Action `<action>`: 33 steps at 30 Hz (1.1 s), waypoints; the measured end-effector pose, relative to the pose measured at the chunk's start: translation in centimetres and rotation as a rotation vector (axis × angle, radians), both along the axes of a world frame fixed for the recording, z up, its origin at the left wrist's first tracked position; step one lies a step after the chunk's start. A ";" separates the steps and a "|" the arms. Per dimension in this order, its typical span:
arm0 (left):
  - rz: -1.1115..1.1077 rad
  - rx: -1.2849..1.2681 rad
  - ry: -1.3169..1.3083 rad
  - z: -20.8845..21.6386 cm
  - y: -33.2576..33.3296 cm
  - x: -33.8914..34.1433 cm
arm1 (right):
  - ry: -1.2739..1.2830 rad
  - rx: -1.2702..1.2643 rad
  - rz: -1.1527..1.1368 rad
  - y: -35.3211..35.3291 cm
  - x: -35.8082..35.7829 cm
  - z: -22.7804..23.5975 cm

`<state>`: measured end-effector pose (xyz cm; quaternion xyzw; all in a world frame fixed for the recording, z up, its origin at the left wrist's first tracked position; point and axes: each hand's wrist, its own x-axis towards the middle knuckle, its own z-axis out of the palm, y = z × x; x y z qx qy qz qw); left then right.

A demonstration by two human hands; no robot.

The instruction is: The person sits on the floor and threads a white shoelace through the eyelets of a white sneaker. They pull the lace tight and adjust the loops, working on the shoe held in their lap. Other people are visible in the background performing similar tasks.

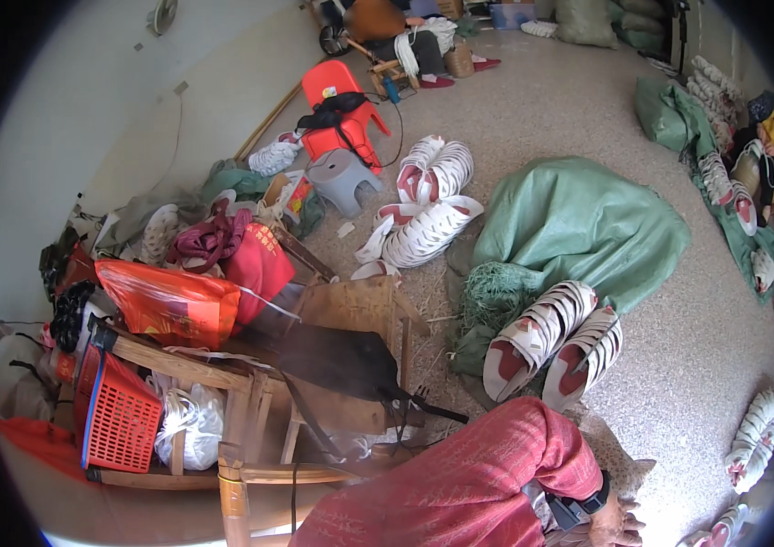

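Note:
My left hand (pixel 619 527) is at the bottom edge, below a red patterned sleeve (pixel 496 456) and a dark wristwatch (pixel 578 512). Its fingers look bent together, and what they hold is hidden. A bit of something pale shows beside the wrist, too little of it to name. My right hand is out of view. Just ahead of my bent arm stand two white strapped shoes with reddish insides, a left one (pixel 542 337) and a right one (pixel 584 356). They rest against a green woven sack (pixel 587 228).
More white strapped shoes (pixel 428 232) lie on the floor ahead. A wooden bench (pixel 350 310) with a black bag (pixel 332 360) is to the left, near a red basket (pixel 123 410). Beyond are a grey stool (pixel 341 178), a red chair (pixel 341 118) and a seated person (pixel 396 55).

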<state>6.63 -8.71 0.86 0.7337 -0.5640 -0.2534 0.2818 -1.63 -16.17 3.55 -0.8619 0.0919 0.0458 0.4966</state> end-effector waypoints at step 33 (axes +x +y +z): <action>-0.165 -0.101 -0.122 4.9 -4.6 -1.0 | 0.266 0.895 -1.610 -15.6 -39.1 -26.2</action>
